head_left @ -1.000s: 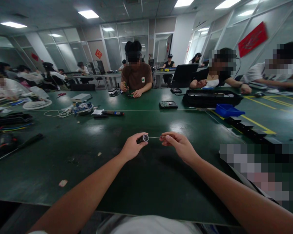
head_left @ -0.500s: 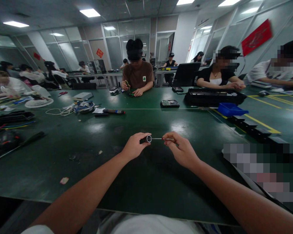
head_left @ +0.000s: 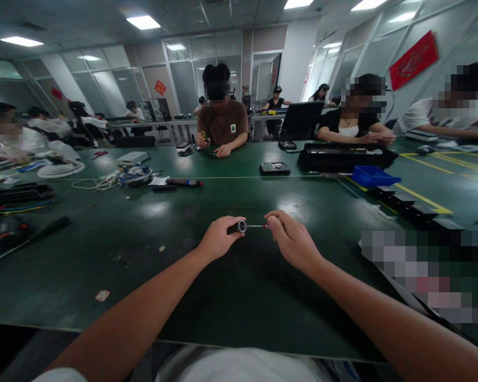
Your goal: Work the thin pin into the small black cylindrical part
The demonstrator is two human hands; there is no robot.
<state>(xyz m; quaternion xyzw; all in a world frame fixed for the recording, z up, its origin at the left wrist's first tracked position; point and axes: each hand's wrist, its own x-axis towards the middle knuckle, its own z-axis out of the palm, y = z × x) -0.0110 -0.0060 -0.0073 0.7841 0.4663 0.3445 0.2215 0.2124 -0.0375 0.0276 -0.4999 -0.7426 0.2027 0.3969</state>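
Observation:
Between its thumb and fingers, my left hand [head_left: 220, 237] grips a short dark cylinder [head_left: 236, 227] with a pale ring around its open end, which faces right. A screwdriver [head_left: 256, 226] is in my right hand [head_left: 292, 236], its thin metal shaft pointing left into or against that ringed end; whether the tip is inside I cannot tell. My fingers now cover most of the screwdriver's handle, leaving a red bit showing. Both hands are above the green tabletop [head_left: 239, 297].
A hard drive [head_left: 274, 168] lies ahead, with a blue tray [head_left: 372, 176] and a long black housing [head_left: 346, 158] to its right. A pen-like tool [head_left: 183, 182], tangled cables [head_left: 133, 175] and a power tool [head_left: 8, 233] lie left. A co-worker [head_left: 223, 119] sits opposite.
My right fingers have shifted and wrapped further over the screwdriver's handle, hiding more of it. The left hand and the cylinder stay almost where they were. The whole view has moved slightly.

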